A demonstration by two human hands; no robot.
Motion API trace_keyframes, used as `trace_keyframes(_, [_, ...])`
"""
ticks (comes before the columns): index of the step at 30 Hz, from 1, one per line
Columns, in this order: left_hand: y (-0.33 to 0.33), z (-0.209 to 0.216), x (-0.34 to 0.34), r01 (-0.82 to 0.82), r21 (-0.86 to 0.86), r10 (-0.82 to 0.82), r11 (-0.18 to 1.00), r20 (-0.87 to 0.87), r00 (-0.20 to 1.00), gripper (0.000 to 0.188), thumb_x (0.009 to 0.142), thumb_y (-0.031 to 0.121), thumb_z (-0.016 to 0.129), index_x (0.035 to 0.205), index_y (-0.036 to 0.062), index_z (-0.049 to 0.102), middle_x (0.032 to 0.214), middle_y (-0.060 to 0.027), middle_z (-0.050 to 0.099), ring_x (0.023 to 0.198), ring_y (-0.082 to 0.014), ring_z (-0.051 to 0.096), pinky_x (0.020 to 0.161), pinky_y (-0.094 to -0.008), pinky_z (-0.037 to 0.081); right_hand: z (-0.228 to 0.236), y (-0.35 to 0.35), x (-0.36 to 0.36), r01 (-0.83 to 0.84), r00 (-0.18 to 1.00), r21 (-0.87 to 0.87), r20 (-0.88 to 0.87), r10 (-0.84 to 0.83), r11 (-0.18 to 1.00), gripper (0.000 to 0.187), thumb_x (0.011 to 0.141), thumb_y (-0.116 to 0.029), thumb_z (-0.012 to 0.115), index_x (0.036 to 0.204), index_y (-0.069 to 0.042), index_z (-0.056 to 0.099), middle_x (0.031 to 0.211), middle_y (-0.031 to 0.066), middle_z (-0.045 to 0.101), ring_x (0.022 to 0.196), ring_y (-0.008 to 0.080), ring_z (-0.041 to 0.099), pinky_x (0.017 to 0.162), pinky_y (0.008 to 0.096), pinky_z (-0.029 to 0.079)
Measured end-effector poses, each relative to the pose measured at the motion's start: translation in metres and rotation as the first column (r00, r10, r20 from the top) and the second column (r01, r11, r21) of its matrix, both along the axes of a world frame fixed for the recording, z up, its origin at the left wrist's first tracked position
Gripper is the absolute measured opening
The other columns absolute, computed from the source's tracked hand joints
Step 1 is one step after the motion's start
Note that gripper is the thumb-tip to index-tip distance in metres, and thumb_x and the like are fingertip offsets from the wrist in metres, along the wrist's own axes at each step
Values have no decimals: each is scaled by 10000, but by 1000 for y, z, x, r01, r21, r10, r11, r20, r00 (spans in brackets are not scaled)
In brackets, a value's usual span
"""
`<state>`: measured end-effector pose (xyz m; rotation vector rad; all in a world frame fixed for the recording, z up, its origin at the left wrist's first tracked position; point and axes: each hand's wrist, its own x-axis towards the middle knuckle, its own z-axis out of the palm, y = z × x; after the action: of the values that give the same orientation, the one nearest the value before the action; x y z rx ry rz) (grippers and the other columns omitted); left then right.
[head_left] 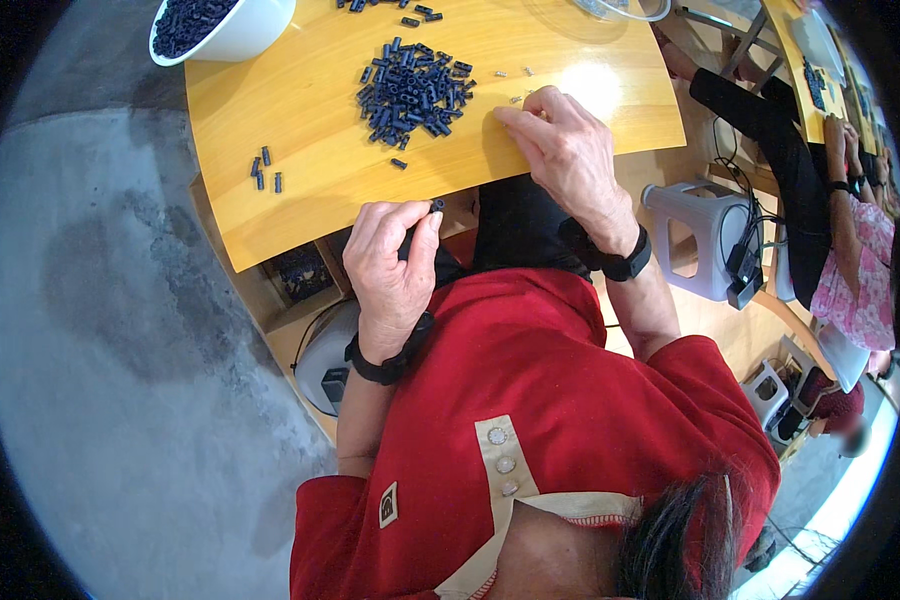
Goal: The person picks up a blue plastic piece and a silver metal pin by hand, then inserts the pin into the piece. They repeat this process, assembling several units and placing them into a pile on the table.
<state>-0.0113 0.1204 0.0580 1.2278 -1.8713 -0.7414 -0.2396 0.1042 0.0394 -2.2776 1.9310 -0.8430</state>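
Observation:
Just off the table's near edge, my left hand (390, 265) pinches a small black plastic tube-like piece (437, 206) between thumb and index finger. My right hand (578, 155) rests over the table's right part with its fingers bent and thumb and index close together; whether anything is between them is hidden. By its fingertips lie a few tiny light-coloured metal-looking parts (501, 74), too small to name. Ahead of both hands is a heap of black plastic pieces (410, 95) like the one I hold. A single black piece (399, 163) lies in front of the heap.
On the wooden table (300, 120), several black pieces (278, 182) lie apart at the left. A white bowl (255, 30) full of dark pieces stands at the far left. A grey plastic stool (695, 240) is right of me. Another person's hands (842, 140) work at a table farther right.

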Motion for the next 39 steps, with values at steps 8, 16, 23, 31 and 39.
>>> trace_keyframes(8, [-2,-1,-2,25,-72,-28,997,-43,999,159,780,-31,723,912,21,652,806,-110,636,736,-270,604,671,-357,482,-11,-7,-3,-62,994,27,-87,64,998,108,803,-85,687,911,-84,674,829,52,597,749,237,620,658,342,519])
trace_keyframes(16, [0,5,-1,-2,-7,1,1000,-70,998,118,808,-28,720,911,-3,668,856,-96,658,781,-184,635,734,-280,495,27,17,25,-61,852,80,523,10,995,89,890,-28,620,976,-45,602,836,80,621,726,194,629,631,296,526])
trace_keyframes(23, [-1,12,-4,39,-88,-46,995,-84,995,165,793,-27,711,927,31,634,802,-107,645,702,-274,604,638,-361,478,29,33,58,-411,-21,208,971,-237,888,125,965,-140,623,1003,-23,604,812,-3,614,658,50,566,575,200,480])
trace_keyframes(31, [4,24,-4,35,-88,-41,996,-64,997,120,804,-36,703,903,8,653,831,-109,662,762,-224,641,721,-304,499,15,36,69,-380,-7,126,990,-138,916,106,955,-153,645,978,-52,621,741,-54,569,598,12,495,509,174,396])
trace_keyframes(39, [3,21,-3,58,-152,-73,987,-97,993,186,788,-33,707,940,24,615,805,-104,647,673,-278,593,610,-371,470,19,40,69,-413,2,118,992,-129,903,91,966,-152,628,951,-65,603,737,-65,554,568,-1,464,481,166,362])
